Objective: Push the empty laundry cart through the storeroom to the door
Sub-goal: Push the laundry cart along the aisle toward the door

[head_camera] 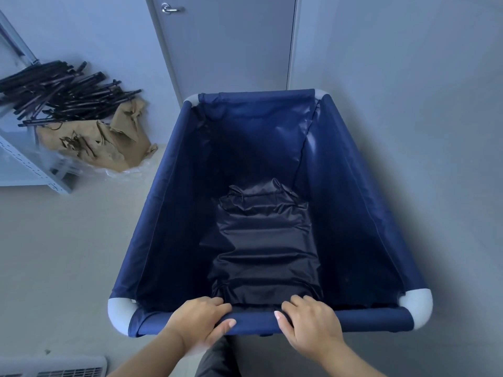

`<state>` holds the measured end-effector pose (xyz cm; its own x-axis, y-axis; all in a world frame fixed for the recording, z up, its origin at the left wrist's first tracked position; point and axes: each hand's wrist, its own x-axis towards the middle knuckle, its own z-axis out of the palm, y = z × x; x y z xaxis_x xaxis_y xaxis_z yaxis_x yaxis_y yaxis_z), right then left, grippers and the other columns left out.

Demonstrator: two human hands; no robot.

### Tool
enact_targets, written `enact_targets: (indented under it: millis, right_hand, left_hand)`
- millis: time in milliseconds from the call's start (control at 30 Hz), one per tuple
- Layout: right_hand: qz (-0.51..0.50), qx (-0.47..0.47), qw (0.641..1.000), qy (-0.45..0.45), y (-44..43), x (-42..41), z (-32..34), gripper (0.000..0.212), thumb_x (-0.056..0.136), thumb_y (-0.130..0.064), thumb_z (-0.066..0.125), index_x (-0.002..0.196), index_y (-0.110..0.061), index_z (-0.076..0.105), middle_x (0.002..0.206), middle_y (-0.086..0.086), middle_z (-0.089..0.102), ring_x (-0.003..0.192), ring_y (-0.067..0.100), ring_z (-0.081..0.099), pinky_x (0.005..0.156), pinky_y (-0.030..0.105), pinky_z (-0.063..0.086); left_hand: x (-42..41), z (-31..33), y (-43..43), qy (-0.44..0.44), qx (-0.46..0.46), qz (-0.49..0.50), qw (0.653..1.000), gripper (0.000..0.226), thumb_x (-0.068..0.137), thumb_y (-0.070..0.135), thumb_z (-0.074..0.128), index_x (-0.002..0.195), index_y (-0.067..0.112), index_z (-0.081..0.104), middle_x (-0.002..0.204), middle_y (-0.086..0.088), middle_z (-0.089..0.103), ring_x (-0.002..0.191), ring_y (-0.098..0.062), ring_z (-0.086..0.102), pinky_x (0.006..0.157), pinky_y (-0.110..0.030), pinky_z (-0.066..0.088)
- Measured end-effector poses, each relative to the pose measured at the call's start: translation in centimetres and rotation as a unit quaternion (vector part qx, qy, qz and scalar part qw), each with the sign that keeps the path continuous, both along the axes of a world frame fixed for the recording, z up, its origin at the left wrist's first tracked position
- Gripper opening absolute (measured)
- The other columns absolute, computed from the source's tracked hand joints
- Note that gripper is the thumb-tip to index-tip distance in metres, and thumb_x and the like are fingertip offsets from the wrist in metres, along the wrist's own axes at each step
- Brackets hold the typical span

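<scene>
The laundry cart (381, 202) is a navy fabric bin on a frame with white corner joints, and it fills the middle of the view. Inside it only the crumpled dark liner shows. My left hand (200, 321) and my right hand (310, 322) both grip the near top rail, fingers curled over it, thumbs toward each other. The far end of the cart sits right in front of the grey door (231, 42), which is closed. The door's lever handle (170, 9) is at the top left.
A grey wall runs close along the cart's right side. A pile of black rods (62, 89) and torn brown paper (109, 140) lies on the floor at left by a metal shelf (32, 170). A white vented unit (60, 368) sits at the bottom left.
</scene>
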<state>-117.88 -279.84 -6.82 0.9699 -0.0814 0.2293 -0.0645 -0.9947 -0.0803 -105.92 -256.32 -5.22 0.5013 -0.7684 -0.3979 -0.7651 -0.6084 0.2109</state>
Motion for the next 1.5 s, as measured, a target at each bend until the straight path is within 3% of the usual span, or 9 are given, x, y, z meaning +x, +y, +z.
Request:
enact_targets:
  millis: [133, 667, 833, 1067, 1167, 1267, 1367, 1500]
  right_hand:
    - [-0.002, -0.001, 1.000, 0.001, 0.0, 0.1, -0.1, 0.035, 0.079, -0.049, 0.042, 0.055, -0.029, 0.058, 0.050, -0.011, 0.049, 0.042, 0.007, 0.045, 0.039, 0.017, 0.027]
    - [0.004, -0.002, 1.000, 0.010, 0.0, 0.6, -0.1, 0.037, 0.082, -0.048, 0.040, 0.056, -0.029, 0.057, 0.051, -0.011, 0.050, 0.043, 0.007, 0.046, 0.036, 0.019, 0.034]
    - [0.000, -0.005, 1.000, 0.028, 0.1, 0.6, 0.3, 0.039, 0.084, -0.048, 0.038, 0.054, -0.029, 0.054, 0.049, -0.011, 0.049, 0.043, 0.007, 0.044, 0.037, 0.020, 0.029]
    - [0.000, 0.021, 0.997, 0.074, 0.1, 0.4, 1.2, 0.039, 0.086, -0.049, 0.038, 0.059, -0.029, 0.057, 0.053, -0.011, 0.051, 0.047, 0.006, 0.046, 0.041, 0.020, 0.030]
    - [-0.003, 0.061, 0.993, 0.101, 0.1, 0.2, 1.5, 0.047, 0.090, -0.052, 0.027, 0.071, -0.026, 0.061, 0.065, -0.010, 0.058, 0.058, 0.010, 0.052, 0.051, 0.025, 0.037]
    - [0.017, 0.094, 0.987, 0.133, 0.1, 0.3, 1.8, 0.057, 0.090, -0.055, 0.014, 0.091, -0.023, 0.061, 0.087, -0.007, 0.062, 0.079, 0.016, 0.055, 0.069, 0.030, 0.039]
    - [0.013, 0.118, 0.985, 0.125, 0.1, 0.3, 2.5, 0.051, 0.091, -0.055, 0.020, 0.096, -0.023, 0.059, 0.096, -0.008, 0.059, 0.086, 0.015, 0.052, 0.077, 0.030, 0.039]
    - [-0.001, 0.135, 0.986, 0.095, 0.4, -0.5, 3.8, 0.044, 0.091, -0.052, 0.032, 0.100, -0.020, 0.059, 0.100, -0.007, 0.056, 0.088, 0.015, 0.053, 0.080, 0.031, 0.042]
  left_hand:
    - [0.1, 0.3, -0.2, 0.003, 0.001, 0.006, 1.000, 0.041, 0.093, 0.056, 0.022, 0.099, 0.025, 0.048, 0.095, 0.005, 0.052, 0.090, -0.021, 0.052, 0.074, -0.033, 0.039]
    - [0.4, 0.4, -0.3, -0.017, 0.016, 0.006, 1.000, 0.044, 0.093, 0.057, 0.019, 0.102, 0.025, 0.048, 0.097, 0.003, 0.052, 0.090, -0.021, 0.052, 0.069, -0.031, 0.034]
    - [0.3, 0.6, -0.5, -0.015, 0.023, 0.018, 0.999, 0.041, 0.094, 0.056, 0.020, 0.098, 0.026, 0.046, 0.088, 0.010, 0.041, 0.078, -0.014, 0.042, 0.067, -0.029, 0.033]
    - [0.1, 0.9, -0.5, -0.002, 0.008, 0.051, 0.999, 0.037, 0.093, 0.057, 0.023, 0.099, 0.029, 0.047, 0.086, 0.013, 0.040, 0.075, -0.009, 0.039, 0.064, -0.027, 0.032]
    - [-0.3, 1.2, -0.6, 0.013, -0.017, 0.081, 0.997, 0.036, 0.093, 0.057, 0.027, 0.101, 0.030, 0.050, 0.086, 0.014, 0.042, 0.076, -0.008, 0.041, 0.065, -0.026, 0.033]
    - [-0.8, 1.7, -0.5, 0.015, -0.061, 0.114, 0.992, 0.034, 0.092, 0.055, 0.033, 0.110, 0.034, 0.053, 0.097, 0.015, 0.053, 0.088, -0.008, 0.051, 0.072, -0.025, 0.041]
    - [-1.3, 2.4, -0.2, 0.003, -0.099, 0.131, 0.987, 0.033, 0.093, 0.052, 0.035, 0.117, 0.037, 0.053, 0.110, 0.017, 0.058, 0.101, -0.007, 0.053, 0.086, -0.024, 0.042]
    - [-2.3, 3.5, 0.3, -0.060, -0.123, 0.116, 0.984, 0.038, 0.092, 0.052, 0.033, 0.121, 0.037, 0.054, 0.122, 0.016, 0.054, 0.117, -0.006, 0.047, 0.109, -0.029, 0.026]
